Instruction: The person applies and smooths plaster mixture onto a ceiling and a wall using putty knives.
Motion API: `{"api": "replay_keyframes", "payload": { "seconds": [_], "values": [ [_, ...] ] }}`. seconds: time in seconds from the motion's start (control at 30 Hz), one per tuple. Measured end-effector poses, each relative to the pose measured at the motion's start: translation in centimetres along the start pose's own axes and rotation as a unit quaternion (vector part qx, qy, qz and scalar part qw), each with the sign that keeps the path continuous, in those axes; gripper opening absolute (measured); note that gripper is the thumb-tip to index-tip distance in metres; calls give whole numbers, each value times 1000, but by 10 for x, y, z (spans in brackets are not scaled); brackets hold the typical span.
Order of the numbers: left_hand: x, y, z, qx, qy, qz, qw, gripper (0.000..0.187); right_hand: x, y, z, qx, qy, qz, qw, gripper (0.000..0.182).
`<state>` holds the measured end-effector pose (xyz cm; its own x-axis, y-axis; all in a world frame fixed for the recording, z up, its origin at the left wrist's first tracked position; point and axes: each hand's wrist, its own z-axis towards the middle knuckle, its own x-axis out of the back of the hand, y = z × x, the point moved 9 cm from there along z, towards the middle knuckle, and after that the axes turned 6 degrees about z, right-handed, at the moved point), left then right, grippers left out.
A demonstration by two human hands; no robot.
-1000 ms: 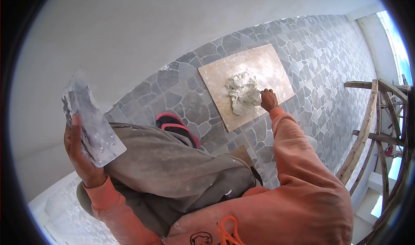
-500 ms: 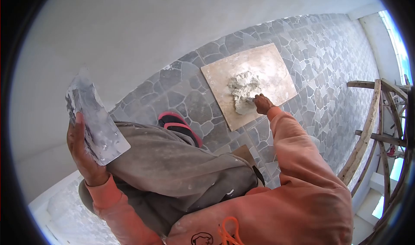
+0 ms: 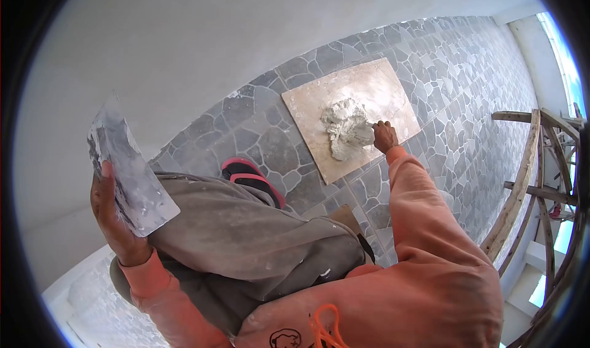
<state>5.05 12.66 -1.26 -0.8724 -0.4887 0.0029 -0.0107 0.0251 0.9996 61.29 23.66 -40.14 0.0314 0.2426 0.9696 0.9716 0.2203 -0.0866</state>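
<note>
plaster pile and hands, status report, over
Left hand grips plaster-smeared flat trowel, raised by wall. Right hand at plaster pile on board, tool in it unclear. Nothing between.

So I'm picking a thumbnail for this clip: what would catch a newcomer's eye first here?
Probably the pale lump of plaster on the flat board lying on the stone-patterned floor, where the right hand reaches down into it. Next, the left hand at the near left, raised and gripping a plaster-smeared flat blade. The orange sleeve and a pink-strapped sandal at centre add colour.
</note>
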Motion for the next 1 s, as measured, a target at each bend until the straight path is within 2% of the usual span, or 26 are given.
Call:
{"api": "replay_keyframes", "payload": {
  "seconds": [0.03, 0.1, 0.17, 0.27, 0.37, 0.43, 0.5, 0.57, 0.6, 0.7, 0.73, 0.77, 0.83, 0.9, 0.93, 1.0],
  "values": [
    [0, 0, 1, -10, -21, 13, 1000, 38, -14, 1, 0, -19, -12, -3, 1000, 23],
    [6, -4, 4, -18, -49, 30, 998, 37, -45, -26, -8, 57, -90, -8, 994, 23],
    [10, -7, 5, -10, -43, 19, 999, 36, -39, -37, -13, 98, -84, 52, 990, 23],
    [9, -5, 6, -10, -38, 3, 999, 36, -9, -10, -12, -1, -47, 66, 997, 25],
    [4, -4, 5, -20, -68, 1, 997, 37, -28, -11, -30, -114, -53, 74, 989, 30],
    [1, -2, 4, -26, -60, 13, 998, 38, -61, -54, -42, -47, -117, 73, 989, 35],
    [-3, 2, 3, -24, -15, 35, 999, 40, -52, -57, -44, -51, -100, 132, 985, 35],
    [2, -1, 5, -15, -11, 14, 1000, 39, -39, -36, -42, -65, -86, 217, 970, 35],
    [3, -3, 5, -9, -10, 2, 1000, 39, -31, -25, -44, -103, -66, 224, 967, 35],
    [-7, -1, 3, -3, -31, -20, 999, 39, -35, -27, -47, -157, -3, 159, 975, 33],
    [-6, -2, 4, -6, -40, -16, 999, 38, -46, -45, -49, -117, -53, 184, 975, 31],
    [-3, -5, 5, -7, -50, -10, 999, 37, -48, -62, -50, -70, -57, 157, 983, 31],
    [3, -5, 5, -6, -41, -5, 999, 36, -35, -56, -51, -82, -67, 209, 972, 31],
    [6, -5, 5, -2, -12, -10, 1000, 37, -13, -54, -60, -90, 2, 184, 979, 29],
    [2, -5, 6, -4, -27, -17, 999, 37, -5, -51, -69, -96, 38, 169, 980, 28],
    [-2, -4, 5, -6, -55, -26, 998, 38, -18, -79, -76, -31, -8, 169, 985, 31]
  ]
}}
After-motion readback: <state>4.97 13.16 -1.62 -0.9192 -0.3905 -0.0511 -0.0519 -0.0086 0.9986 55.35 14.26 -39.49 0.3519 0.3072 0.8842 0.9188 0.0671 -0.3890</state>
